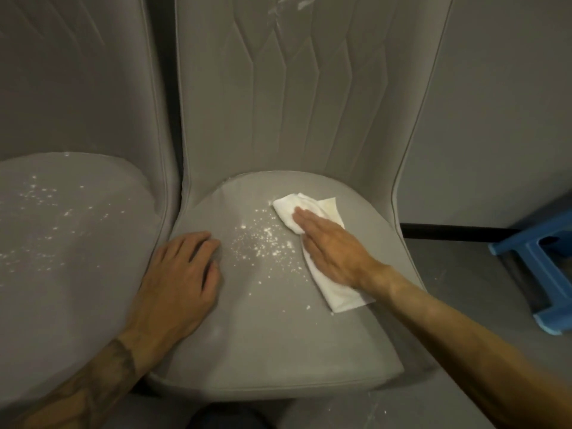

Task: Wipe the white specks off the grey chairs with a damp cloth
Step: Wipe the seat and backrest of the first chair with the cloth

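My flat right hand (331, 246) presses the folded white cloth (312, 221) near the grey padded seat's (278, 335) right edge. White specks (263, 239) remain at its middle. My left hand (176, 274) rests spread at its left edge, holding nothing; the neighbouring grey chair (62, 243) looks untouched.

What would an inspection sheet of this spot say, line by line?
Surface: grey chair seat, white specks mid-seat.
Job's things: white cloth on the seat, right of the specks; second chair alongside, also speckled.
Clutter: blue stool on the floor.
Hands: right hand flat on the cloth; left hand on the seat's left edge.
Cables: nothing seen.
Surroundings: grey wall.
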Tool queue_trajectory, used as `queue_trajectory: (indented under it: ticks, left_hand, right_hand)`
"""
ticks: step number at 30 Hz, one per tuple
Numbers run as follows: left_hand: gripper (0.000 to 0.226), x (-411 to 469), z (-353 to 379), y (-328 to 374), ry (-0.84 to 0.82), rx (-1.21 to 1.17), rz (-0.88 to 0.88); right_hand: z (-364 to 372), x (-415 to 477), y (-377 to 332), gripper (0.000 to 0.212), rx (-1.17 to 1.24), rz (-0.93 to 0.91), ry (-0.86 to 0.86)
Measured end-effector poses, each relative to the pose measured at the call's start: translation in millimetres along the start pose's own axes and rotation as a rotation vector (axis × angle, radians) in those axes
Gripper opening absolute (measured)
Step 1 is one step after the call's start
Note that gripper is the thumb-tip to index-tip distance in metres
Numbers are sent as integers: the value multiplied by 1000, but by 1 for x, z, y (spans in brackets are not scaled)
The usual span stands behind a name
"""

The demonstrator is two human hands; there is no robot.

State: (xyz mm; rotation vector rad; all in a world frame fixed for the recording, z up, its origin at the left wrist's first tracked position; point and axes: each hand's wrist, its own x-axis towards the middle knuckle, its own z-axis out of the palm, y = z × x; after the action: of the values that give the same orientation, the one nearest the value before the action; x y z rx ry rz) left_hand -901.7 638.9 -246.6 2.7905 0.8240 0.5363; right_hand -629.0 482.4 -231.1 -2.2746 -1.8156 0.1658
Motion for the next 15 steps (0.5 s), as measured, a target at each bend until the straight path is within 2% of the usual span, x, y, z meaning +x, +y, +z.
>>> queue_trajectory:
  ticks: [5,7,9,11,13,15]
  left_hand:
    - [46,0,0,0,1,9,-7]
    - [46,0,-1,2,0,10,-6]
    - [46,0,-3,3,-6,10,-7]
    - [47,0,-4,4,-10,10,1]
    - [47,-1,-5,4,-18,11,3]
    - [47,0,-5,3,-23,15,-1]
  right_hand:
    - [-16,-20,22,48,40,267,110]
    - [-3,-18,-7,49,45,254,113]
    - [11,-25,-31,48,45,133,88]
    - [4,-37,-27,47,26,36,59]
    - [-10,-49,-4,47,7,80,55]
    - [-19,-60,16,47,31,242,104]
